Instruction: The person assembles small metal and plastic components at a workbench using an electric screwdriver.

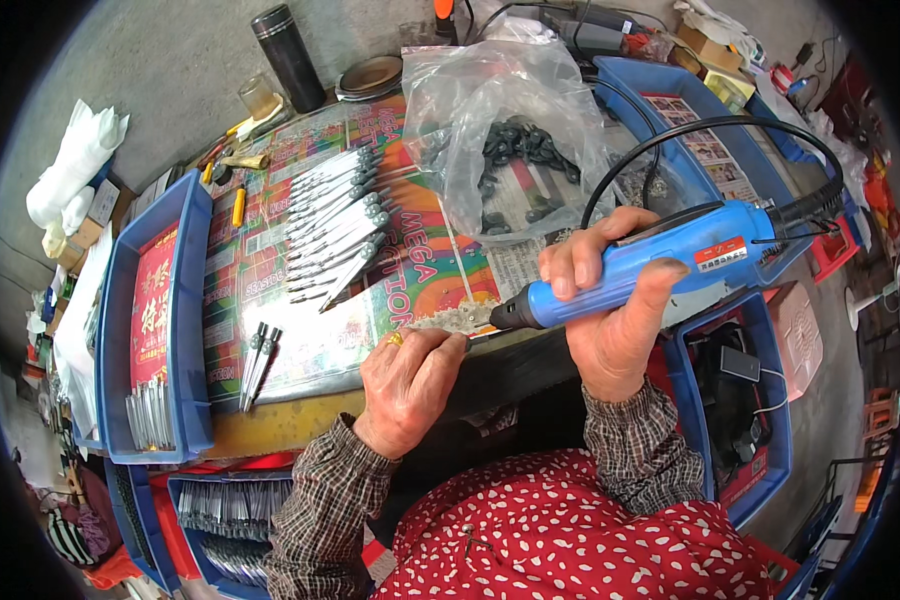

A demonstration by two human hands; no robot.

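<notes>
My right hand (620, 300) is wrapped round a blue corded electric screwdriver (635, 270), its black nose pointing left and down at the table's front edge. Close by that tip is my left hand (410, 385), fingers curled in a pinch. A small dark end shows at its fingertips, but most of what it holds is hidden. Beyond the hands lies a fanned pile of slender silver-white pieces with dark grey heads (335, 225). Two or so similar pieces (259, 365) lie apart, nearer me. An open clear plastic bag (450, 95) holds small black parts (530, 145).
Blue trays flank the table: a left one (198, 330) with slender pieces, a right one (682, 400) with black items, and another at the far right (620, 72). A black cable (700, 122) arches over the right side. A dark flask (288, 60) stands at the back.
</notes>
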